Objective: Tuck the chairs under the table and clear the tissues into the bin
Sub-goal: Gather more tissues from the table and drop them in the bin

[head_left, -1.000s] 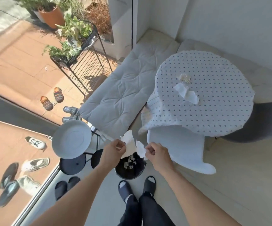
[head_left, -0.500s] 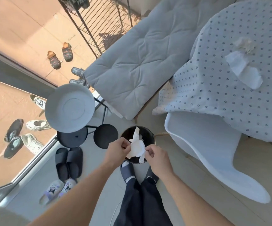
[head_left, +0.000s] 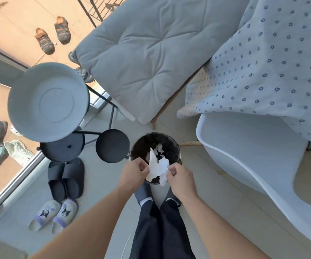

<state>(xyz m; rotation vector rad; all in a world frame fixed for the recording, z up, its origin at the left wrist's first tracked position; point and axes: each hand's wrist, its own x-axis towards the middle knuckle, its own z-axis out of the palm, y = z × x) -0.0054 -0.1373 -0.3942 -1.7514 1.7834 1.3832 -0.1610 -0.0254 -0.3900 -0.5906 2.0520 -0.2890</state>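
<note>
Tissues point(head_left: 157, 170) hang between our two hands, right over the open black bin point(head_left: 138, 146) just beyond our knuckles. Our left hand point(head_left: 132, 175) pinches one edge with thumb and fingers closed on it; our right hand point(head_left: 180, 179) pinches the other edge the same way. More crumpled white paper lies inside the bin. To the right of our right hand stands a white chair point(head_left: 244, 156), its seat partly under the dotted tablecloth point(head_left: 263, 71). Left of our left hand sit dark slippers point(head_left: 66, 177).
</note>
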